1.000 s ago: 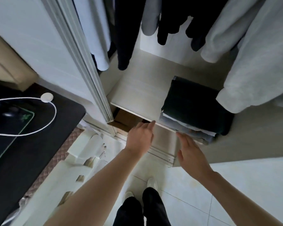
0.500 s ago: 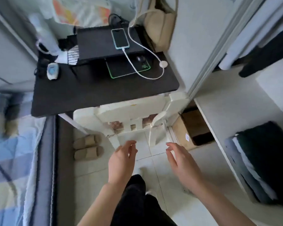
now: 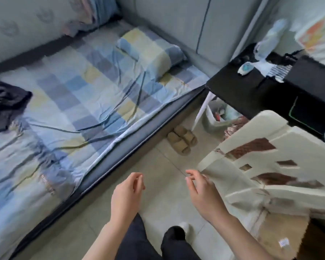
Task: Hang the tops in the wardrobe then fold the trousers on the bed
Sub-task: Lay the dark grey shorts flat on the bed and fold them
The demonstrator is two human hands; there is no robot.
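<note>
A dark crumpled garment (image 3: pixel 5 106) lies on the bed (image 3: pixel 79 102) at the far left edge; I cannot tell if it is trousers. The bed has a blue, yellow and grey checked sheet and a matching pillow (image 3: pixel 150 49). My left hand (image 3: pixel 127 196) hangs over the tiled floor with loosely curled fingers and holds nothing. My right hand (image 3: pixel 203 194) is beside it, fingers relaxed and empty, close to the white plastic chair (image 3: pixel 266 166). The wardrobe is out of view.
A black desk (image 3: pixel 251 94) with small items stands at the right, with a bin (image 3: pixel 216 119) under it. A pair of beige slippers (image 3: pixel 181 140) sits on the floor by the bed's edge. My dark-trousered legs (image 3: pixel 158 244) are below.
My view has swung left from the wardrobe shelf, past the desk and chair, to the bed. Both hands left the shelf edge and now hang empty over the floor.
</note>
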